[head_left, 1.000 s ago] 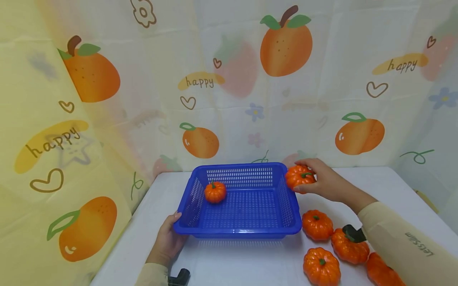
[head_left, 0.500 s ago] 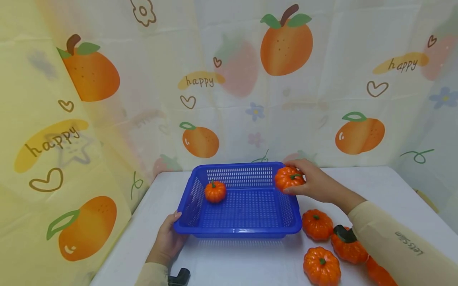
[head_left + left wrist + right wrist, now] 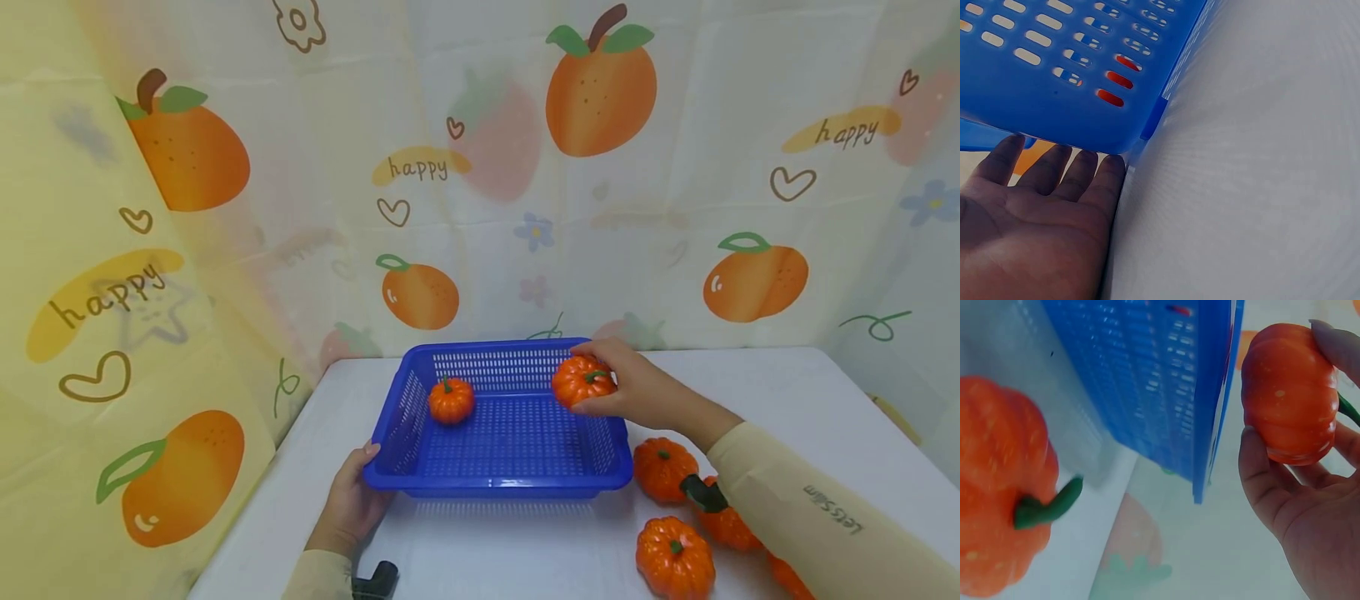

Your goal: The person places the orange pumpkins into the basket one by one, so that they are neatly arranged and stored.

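Note:
My right hand (image 3: 633, 387) grips a small orange pumpkin (image 3: 581, 382) with a green stem over the right part of a blue plastic basket (image 3: 491, 483). In the right wrist view this pumpkin (image 3: 1288, 394) is held between thumb and fingers, apart from the basket's rim (image 3: 1210, 425). Another pumpkin (image 3: 452, 402) sits inside, toward the basket's left back. My left hand (image 3: 352, 500) holds the basket at its front left corner, thumb side at the rim. In the left wrist view its fingers (image 3: 1088, 172) touch the outer wall (image 3: 1054, 119).
Right of the basket, several more pumpkins lie on the white table (image 3: 495, 558), including one near the basket (image 3: 665, 471) and one in front (image 3: 675, 557). The right sleeve (image 3: 810, 500) partly covers others. A fruit-printed cloth (image 3: 480, 250) hangs behind the table.
My right hand has carried its pumpkin leftward, from beside the basket's right rim to above the inside. The left hand and the basket have stayed put.

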`<state>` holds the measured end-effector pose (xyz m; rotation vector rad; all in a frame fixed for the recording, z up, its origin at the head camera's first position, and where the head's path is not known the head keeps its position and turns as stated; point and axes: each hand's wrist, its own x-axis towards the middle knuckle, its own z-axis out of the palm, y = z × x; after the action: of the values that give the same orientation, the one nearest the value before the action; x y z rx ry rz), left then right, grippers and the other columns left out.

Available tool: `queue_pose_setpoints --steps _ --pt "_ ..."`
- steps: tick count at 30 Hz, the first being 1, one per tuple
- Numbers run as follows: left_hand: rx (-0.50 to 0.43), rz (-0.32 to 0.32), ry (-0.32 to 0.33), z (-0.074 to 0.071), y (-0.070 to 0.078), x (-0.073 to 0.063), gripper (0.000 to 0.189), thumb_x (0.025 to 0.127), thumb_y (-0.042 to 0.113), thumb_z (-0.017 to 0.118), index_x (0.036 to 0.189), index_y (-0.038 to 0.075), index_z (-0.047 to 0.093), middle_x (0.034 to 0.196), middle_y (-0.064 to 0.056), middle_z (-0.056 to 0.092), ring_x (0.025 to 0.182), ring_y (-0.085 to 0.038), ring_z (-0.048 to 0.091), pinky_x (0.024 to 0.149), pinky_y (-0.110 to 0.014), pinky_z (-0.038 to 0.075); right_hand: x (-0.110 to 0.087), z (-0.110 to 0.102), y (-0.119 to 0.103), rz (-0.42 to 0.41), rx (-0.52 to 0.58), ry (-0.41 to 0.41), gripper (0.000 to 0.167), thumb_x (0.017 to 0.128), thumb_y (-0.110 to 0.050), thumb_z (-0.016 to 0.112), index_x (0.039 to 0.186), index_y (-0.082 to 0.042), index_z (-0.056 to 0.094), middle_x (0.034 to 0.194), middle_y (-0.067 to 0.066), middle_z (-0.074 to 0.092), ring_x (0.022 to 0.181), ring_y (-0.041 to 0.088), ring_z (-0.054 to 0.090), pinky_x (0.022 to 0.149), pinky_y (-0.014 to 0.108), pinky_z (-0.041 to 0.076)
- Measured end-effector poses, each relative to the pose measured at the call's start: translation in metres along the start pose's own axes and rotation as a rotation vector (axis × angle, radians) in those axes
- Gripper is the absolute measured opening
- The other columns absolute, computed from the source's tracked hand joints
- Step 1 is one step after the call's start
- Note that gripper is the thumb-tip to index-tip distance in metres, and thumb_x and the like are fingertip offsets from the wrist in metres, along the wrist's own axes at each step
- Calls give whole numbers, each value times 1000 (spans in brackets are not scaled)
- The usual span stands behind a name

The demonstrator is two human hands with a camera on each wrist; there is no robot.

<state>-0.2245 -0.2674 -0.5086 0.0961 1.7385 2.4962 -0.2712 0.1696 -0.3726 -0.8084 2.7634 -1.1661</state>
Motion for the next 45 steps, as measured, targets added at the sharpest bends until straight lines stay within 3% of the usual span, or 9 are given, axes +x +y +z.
queue_pose_setpoints --steps 18,34,45 --pt "4 -6 -4 0 0 1 72 107 32 40 168 -3 22 157 -17 47 136 -28 50 110 -36 43 11 27 -23 13 8 -75 78 93 -33 88 158 -8 52 150 14 53 131 33 54 104 56 53" --pt "17 -14 -9 -1 1 0 72 109 35 40 168 -1 22 160 -19 43 138 -28 49 110 -36 43 22 59 -35 -25 -13 -135 77 92 -38 88 157 -13 54 147 7 54 129 26 55 105 51 53" --pt "15 -26 11 0 2 -1 72 108 35 40 168 -1 23 160 -19 44 136 -26 50 110 -35 44 31 74 -51 -73 36 -162 71 94 -28 86 155 -11 55 143 6 55 124 23 56 100 45 55"
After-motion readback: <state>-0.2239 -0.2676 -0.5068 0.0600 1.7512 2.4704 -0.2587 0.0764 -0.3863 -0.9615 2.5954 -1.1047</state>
